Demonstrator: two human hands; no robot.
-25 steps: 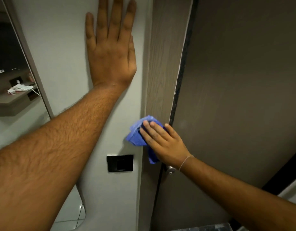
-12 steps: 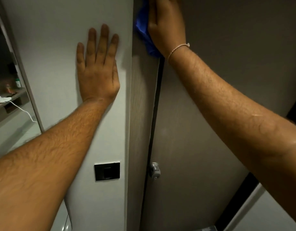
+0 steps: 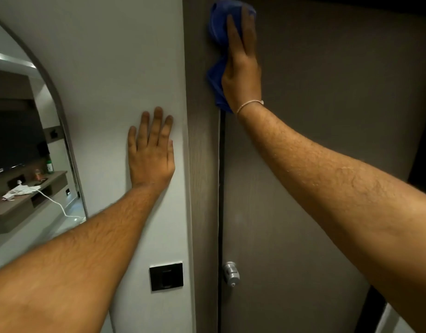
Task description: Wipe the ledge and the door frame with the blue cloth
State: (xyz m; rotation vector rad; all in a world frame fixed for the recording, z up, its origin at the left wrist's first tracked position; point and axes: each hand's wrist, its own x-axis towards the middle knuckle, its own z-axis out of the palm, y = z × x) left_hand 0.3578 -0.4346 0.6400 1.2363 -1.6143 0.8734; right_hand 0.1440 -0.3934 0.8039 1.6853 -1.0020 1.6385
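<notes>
One blue cloth (image 3: 218, 32) is pressed flat-fingered against the door frame (image 3: 202, 140) by the right hand (image 3: 242, 68); the left hand (image 3: 150, 155) lies flat, released, on the wall (image 3: 111, 68).

The blue cloth (image 3: 218, 39) is bunched and crumpled, pressed flat high up against the door frame (image 3: 202, 164), right where the frame meets the door's edge. Part of it bulges out at the top, and a fold hangs down lower. The door frame is a tall upright strip of grey-brown wood grain running top to bottom
</notes>
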